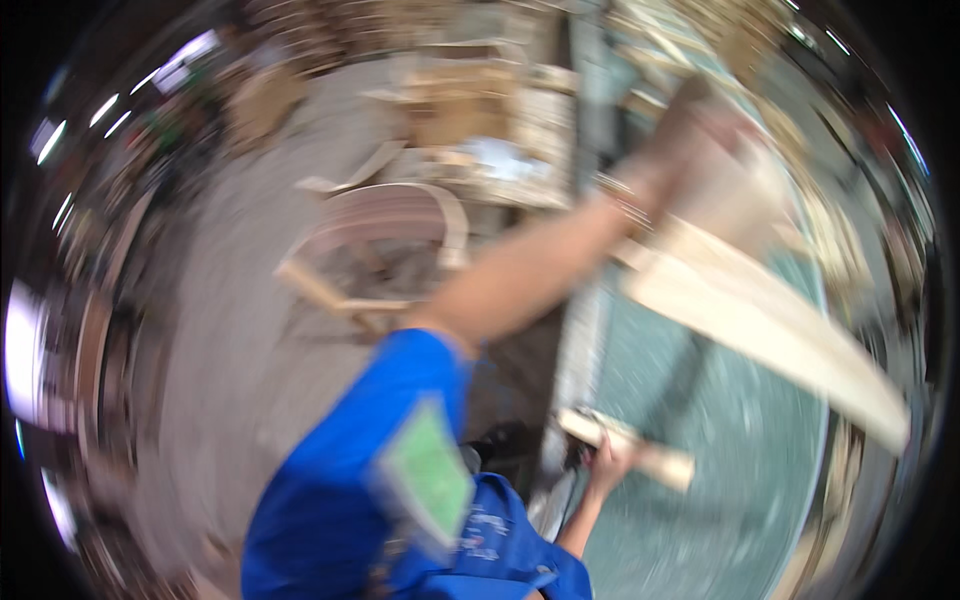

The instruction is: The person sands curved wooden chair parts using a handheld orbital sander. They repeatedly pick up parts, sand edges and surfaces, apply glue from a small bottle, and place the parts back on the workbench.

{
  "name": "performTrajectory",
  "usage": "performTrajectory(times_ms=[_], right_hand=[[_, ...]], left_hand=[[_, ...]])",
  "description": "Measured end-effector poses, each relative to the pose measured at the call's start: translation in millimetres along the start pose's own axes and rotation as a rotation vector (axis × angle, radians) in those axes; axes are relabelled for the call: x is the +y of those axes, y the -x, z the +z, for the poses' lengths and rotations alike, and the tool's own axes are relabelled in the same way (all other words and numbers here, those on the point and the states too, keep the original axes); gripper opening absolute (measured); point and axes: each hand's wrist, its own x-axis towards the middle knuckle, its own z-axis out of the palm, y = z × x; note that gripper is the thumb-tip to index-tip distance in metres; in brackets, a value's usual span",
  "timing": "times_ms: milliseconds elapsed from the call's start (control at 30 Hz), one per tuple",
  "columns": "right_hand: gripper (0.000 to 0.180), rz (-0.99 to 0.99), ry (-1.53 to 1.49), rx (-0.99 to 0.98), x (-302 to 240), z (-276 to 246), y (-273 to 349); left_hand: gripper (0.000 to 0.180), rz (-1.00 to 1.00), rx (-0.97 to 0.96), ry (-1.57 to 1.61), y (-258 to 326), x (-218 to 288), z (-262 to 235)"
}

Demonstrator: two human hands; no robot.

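Observation:
The picture is strongly motion-blurred. My left arm, in a blue sleeve, reaches up and to the right, and my left hand [700, 135] grips the upper end of a long pale wooden board [760, 320]. The board slants down to the right over a green table top [740, 470]. My right hand [603, 462] is low at the table's near edge, closed around a short pale wooden piece [640, 452] that lies across the edge.
On the grey floor to the left lies a curved wooden frame [390, 235]. Stacks of timber and wooden parts [480, 100] stand at the back. More wood lines the far right side of the table [850, 230].

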Motion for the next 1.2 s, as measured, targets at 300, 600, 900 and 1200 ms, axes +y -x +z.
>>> performTrajectory(times_ms=[300,600,900,1200], right_hand=[[0.09,-0.138,-0.188,0.256,-25,-65,-49],[0.081,0.609,1.222,1.018,82,-359,63],[0.059,0.67,1.27,1.0,111,-330,75],[0.038,0.537,1.212,0.77,94,-363,86]], left_hand=[[0.057,-0.556,-0.392,0.564,36,27,62],[0.076,-0.501,-0.357,0.553,33,50,44],[0.077,-0.525,-0.262,0.55,45,49,78],[0.066,-0.425,-0.078,0.362,65,66,87]])
